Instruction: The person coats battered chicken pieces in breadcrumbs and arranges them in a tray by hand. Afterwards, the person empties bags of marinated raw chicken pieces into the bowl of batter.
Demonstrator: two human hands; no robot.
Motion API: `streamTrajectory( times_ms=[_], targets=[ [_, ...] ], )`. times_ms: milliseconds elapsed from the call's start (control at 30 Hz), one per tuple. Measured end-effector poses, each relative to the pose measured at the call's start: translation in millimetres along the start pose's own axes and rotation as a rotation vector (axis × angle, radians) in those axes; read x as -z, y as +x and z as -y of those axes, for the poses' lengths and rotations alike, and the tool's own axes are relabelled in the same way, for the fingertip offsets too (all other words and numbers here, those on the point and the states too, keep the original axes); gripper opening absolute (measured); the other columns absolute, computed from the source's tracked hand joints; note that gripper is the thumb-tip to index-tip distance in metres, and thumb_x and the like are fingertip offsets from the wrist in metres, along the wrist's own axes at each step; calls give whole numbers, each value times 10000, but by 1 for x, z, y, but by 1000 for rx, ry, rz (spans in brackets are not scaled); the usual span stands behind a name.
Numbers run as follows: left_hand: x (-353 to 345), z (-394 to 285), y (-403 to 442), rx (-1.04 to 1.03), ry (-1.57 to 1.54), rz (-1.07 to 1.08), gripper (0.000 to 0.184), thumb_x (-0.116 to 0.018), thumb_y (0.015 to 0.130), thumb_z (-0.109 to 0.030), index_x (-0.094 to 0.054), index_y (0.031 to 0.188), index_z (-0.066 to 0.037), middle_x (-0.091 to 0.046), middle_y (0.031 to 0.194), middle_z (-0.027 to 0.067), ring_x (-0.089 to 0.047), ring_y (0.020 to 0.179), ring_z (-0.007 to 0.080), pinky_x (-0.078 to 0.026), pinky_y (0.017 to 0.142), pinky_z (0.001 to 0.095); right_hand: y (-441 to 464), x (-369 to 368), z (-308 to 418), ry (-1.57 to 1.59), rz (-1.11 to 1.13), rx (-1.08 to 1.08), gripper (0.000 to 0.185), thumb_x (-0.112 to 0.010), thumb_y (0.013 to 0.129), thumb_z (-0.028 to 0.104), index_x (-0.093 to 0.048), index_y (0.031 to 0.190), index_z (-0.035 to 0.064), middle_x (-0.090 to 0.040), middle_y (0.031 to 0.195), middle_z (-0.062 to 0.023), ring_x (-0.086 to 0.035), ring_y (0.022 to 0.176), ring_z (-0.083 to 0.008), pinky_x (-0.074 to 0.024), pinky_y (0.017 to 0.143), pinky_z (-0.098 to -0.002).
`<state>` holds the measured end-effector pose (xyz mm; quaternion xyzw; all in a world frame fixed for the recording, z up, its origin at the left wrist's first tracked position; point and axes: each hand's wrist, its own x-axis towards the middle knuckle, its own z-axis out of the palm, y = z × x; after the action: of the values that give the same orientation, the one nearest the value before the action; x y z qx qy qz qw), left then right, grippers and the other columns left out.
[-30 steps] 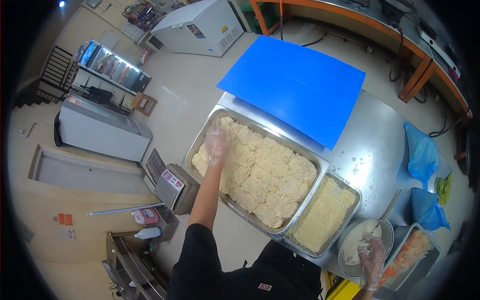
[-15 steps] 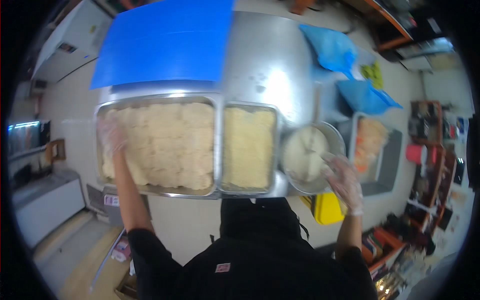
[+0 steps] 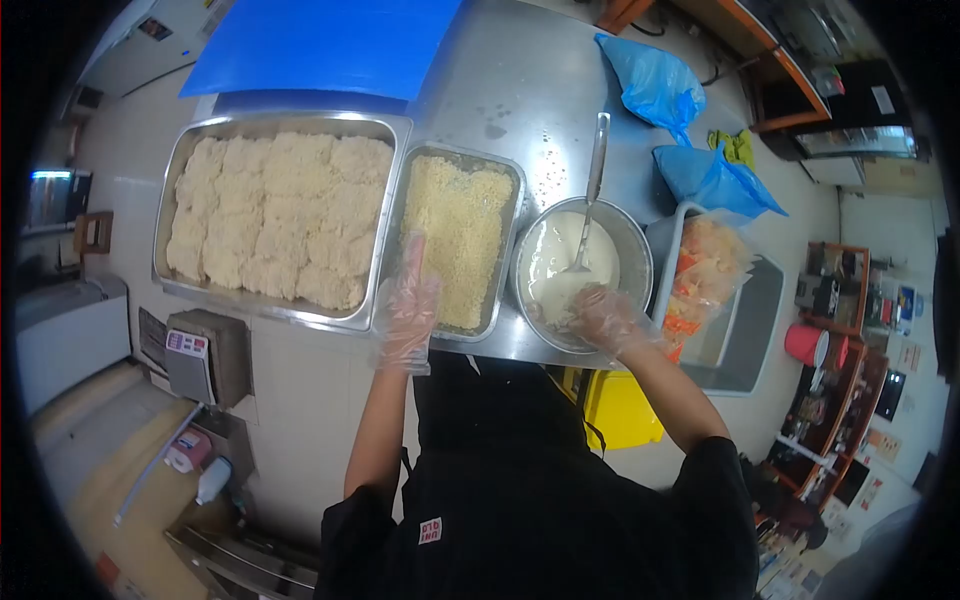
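My left hand [image 3: 410, 310], in a clear plastic glove, is over the left edge of the smaller metal tray [image 3: 513, 240]. Its fingers point forward, open and holding nothing. Pale yellow breadcrumbs [image 3: 455, 225] fill that tray. Gloved likewise, my right hand [image 3: 608, 320] reaches into the round metal bowl [image 3: 642, 262] at the near side of the white batter [image 3: 568, 255]. Its fingers are curled down; what they grip, if anything, is hidden. A ladle [image 3: 598, 160] leans in the bowl with its handle up. Breaded pieces [image 3: 285, 215] lie packed in the large tray [image 3: 400, 150] at left.
A grey tub [image 3: 765, 330] right of the bowl holds a plastic bag of pale and orange pieces [image 3: 705, 270]. Blue plastic bags [image 3: 655, 85] lie behind it. A blue board [image 3: 320, 50] lies beyond the large tray. Below the steel table [image 3: 500, 80] is a yellow container [image 3: 620, 410].
My left hand has left the far-left side of the large tray and moved right to the breadcrumb tray. My right hand has moved from the bowl's right rim down into the bowl.
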<state>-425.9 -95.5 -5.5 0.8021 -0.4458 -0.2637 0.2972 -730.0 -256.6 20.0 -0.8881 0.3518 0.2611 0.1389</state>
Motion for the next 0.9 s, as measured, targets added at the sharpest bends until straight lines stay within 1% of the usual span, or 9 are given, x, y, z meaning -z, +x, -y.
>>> streamTrajectory(
  times_ms=[33, 133, 200, 267, 433, 533, 633, 833, 900],
  targets=[
    [-16, 11, -2, -22, -49, -69, 629, -571, 1036, -270, -375, 1622, -150, -606, 1474, 168, -707, 1006, 350, -562, 848, 427, 7, -8, 1, -60, 22, -19, 451, -583, 917, 467, -736, 1005, 52, -740, 1000, -182, -723, 943, -384, -584, 838, -458],
    [-37, 30, -6, -9, -62, -145, 590, -558, 1047, -271, -405, 1604, -153, -600, 1482, 149, -673, 1185, 346, -539, 957, 415, 19, -28, 4, -89, 59, 24, 459, -593, 906, 461, -738, 1001, 35, -748, 965, -178, -733, 906, -387, -588, 828, -475],
    [-43, 35, -7, 19, -119, -191, 562, -550, 1054, -269, -428, 1590, -154, -602, 1481, 133, -660, 1230, 341, -531, 986, 414, 25, -35, 5, -36, 83, 19, 434, -597, 901, 438, -741, 1001, 41, -753, 969, -179, -735, 916, -389, -588, 844, -475],
    [-51, 32, -6, 34, -268, -278, 534, -547, 1056, -266, -458, 1570, -154, -615, 1468, 115, -670, 1203, 339, -535, 975, 420, 27, -38, 3, -23, 115, 40, 425, -601, 898, 427, -744, 1009, 43, -753, 996, -189, -733, 942, -390, -584, 866, -473],
    [-56, 33, -2, -74, -223, -427, 484, -551, 1051, -265, -516, 1521, -156, -621, 1466, 90, -674, 1179, 330, -534, 974, 417, 9, 8, 4, 84, 134, 129, 419, -639, 888, 403, -741, 1055, 33, -734, 1094, -224, -705, 1051, -390, -558, 944, -455],
    [-53, 30, -7, -36, -197, -405, 477, -549, 1052, -271, -523, 1516, -162, -617, 1475, 75, -670, 1180, 323, -531, 973, 409, -8, 21, -5, 229, -82, 187, 309, -680, 863, 275, -705, 1071, 47, -697, 1039, -222, -671, 1055, -415, -537, 950, -475],
    [-54, 28, -6, -58, -181, -443, 473, -552, 1051, -276, -531, 1513, -173, -622, 1470, 68, -682, 1138, 314, -537, 945, 406, -22, 57, -6, 334, -113, 208, 284, -703, 857, 222, -674, 1068, 33, -670, 1059, -240, -653, 1058, -414, -512, 931, -486],
    [-51, 23, -7, -33, -97, -462, 457, -557, 1048, -287, -562, 1498, -206, -661, 1421, 46, -688, 947, 313, -547, 856, 420, -42, 102, 4, 512, -150, 104, 257, -713, 842, 145, -620, 1031, -3, -643, 937, -244, -652, 923, -434, -507, 828, -491],
    [-54, 25, -7, -34, -91, -466, 459, -555, 1048, -299, -565, 1498, -210, -675, 1399, 43, -679, 891, 320, -545, 827, 426, -41, 106, 2, 506, -192, 148, 255, -711, 841, 134, -615, 1033, -4, -641, 915, -239, -651, 900, -440, -511, 813, -490]
  ],
)
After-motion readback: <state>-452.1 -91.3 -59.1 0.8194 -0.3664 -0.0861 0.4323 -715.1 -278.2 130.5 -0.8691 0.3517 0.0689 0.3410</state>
